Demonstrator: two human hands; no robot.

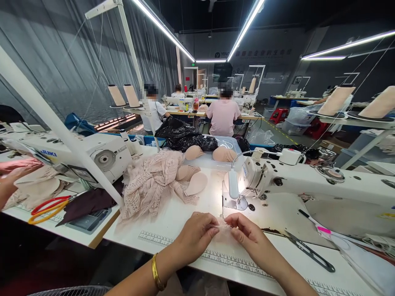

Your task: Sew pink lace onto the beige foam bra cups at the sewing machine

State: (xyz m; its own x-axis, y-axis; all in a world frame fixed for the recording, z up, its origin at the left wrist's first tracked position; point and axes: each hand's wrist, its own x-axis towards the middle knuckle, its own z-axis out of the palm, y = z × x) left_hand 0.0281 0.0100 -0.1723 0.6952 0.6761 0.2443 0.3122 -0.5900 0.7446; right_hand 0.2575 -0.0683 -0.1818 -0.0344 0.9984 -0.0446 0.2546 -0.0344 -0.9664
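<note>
A small piece of pale pink lace (224, 235) hangs between my two hands, just in front of the sewing machine's needle area (236, 201). My left hand (197, 236) pinches its left edge between thumb and fingers. On the other side, my right hand (247, 234) has thumb and forefinger closed at the lace's right edge. Farther back on the left lies a heap of pale pink lace (151, 181). Beige bra cups (196, 183) are stacked against that heap, and more cups (224, 155) rest behind.
Thread snips (311, 250) lie right of my right hand. A lamp (233, 185) lights the machine (296, 176). At left stands another machine (92, 154), with a co-worker's hands (15, 172) and orange-and-red-handled scissors (49, 209). A printed ruler (228, 261) runs along the table front.
</note>
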